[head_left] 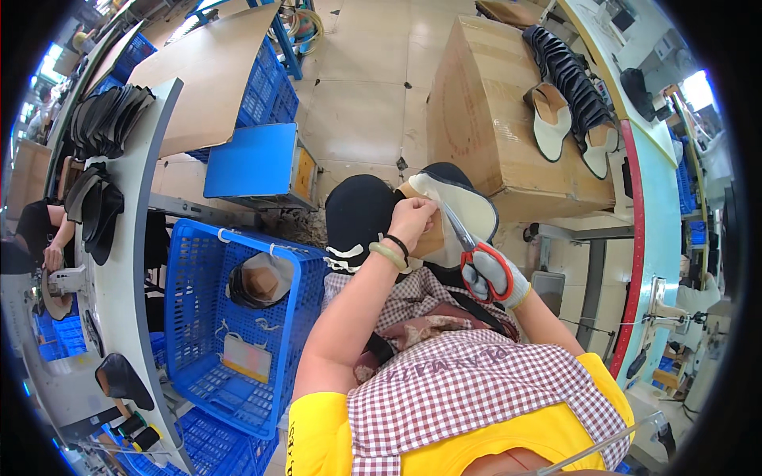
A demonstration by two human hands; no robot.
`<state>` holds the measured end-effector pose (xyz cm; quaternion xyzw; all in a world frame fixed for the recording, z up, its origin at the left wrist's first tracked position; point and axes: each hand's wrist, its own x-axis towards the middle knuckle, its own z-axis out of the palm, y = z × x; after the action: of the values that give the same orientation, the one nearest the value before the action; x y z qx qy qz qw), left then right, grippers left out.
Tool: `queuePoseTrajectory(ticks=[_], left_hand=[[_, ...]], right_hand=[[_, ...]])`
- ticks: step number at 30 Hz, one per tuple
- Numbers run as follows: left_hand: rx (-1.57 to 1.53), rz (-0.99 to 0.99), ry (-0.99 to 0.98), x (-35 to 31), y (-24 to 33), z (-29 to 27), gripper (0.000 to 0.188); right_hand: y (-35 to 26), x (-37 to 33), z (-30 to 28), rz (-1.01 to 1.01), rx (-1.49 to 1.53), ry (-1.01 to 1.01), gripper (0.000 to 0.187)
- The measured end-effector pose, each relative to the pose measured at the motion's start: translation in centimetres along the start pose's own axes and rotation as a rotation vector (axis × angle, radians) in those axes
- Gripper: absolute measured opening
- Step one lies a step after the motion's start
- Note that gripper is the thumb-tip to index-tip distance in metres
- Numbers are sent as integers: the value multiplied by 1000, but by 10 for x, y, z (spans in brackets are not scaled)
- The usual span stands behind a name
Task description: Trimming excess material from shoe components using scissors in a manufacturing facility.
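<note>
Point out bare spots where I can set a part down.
Bare: the blue tabletop, between the cardboard sheet and the blue basket; also the carton top's left side, beside the dark shoes. Crowded: the lap, where left hand, right hand, scissors and pale material sit close together.

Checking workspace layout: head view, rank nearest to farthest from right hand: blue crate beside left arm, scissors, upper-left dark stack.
1. Scissors: held in the right hand.
2. Blue crate: at the person's left.
3. Dark stack: upper left, on the bench.
</note>
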<state>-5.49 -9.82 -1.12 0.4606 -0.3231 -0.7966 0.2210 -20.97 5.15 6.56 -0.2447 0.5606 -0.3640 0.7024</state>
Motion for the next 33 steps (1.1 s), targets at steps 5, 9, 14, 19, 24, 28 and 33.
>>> queuePoseTrajectory(ticks=[5,9,14,19,24,28,33], left_hand=[[13,79,91,3,-7,3,19],[59,3,68,9,2,4,18],[97,62,115,17,-9,5,18],[34,67,66,16,-13,4,16],[116,179,131,14,-17,6,16],[203,150,138,17,-11,7,16],[113,86,157,23,-9,14,20]], right_hand=[[-7,-5,8,32,-83,51,37],[-4,-8,13,84,-8,53,43],[-5,-9,26,120,50,90,50],[1,-2,31,141,106,193,55],[-4,2,59,155,96,320,50],[-1,2,66,97,31,360,50],[8,2,55,49,-5,320,43]])
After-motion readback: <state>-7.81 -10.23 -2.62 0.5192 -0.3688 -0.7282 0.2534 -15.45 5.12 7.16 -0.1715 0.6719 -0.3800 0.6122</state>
